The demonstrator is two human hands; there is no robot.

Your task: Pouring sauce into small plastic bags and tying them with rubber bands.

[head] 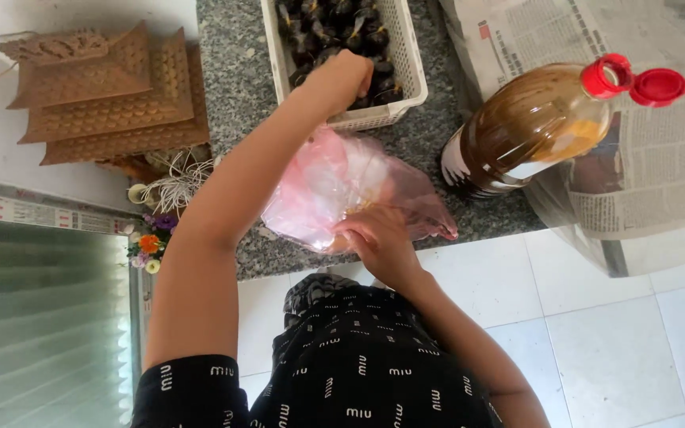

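Head view, looking straight down.

Left hand [348, 78]: reached forward into the white slotted plastic basket [411, 65], fingers curled down among the dark, glossy fruit pieces [334, 32] heaped inside. Fingertips were hidden in the heap, so whether they had closed on a piece could not be told.

Right hand [378, 242]: lay at the near edge of the speckled grey granite tabletop [235, 79], fingers pinched shut on the rim of a thin, translucent pink plastic bag [342, 186]. The bag was crumpled and spread flat on the tabletop, between the basket and the person's body, just beside the basket's near wall.

Large clear plastic bottle of brown liquid [529, 127]: lay tilted on the tabletop to the right of the bag, neck pointing right. Its red hinged cap [658, 86] was flipped open beside the red neck ring.

Printed newspaper sheets [660, 150]: spread under and behind the bottle, hanging over the tabletop edge.

Stack of carved brown wooden tiered pieces [105, 95]: stood at far left, well apart from both hands.

Small bunch of artificial flowers, orange and purple [149, 242]: sat below the wooden stack, beside a coil of pale string [172, 186].

White tiled floor [596, 333]: showed at lower right.
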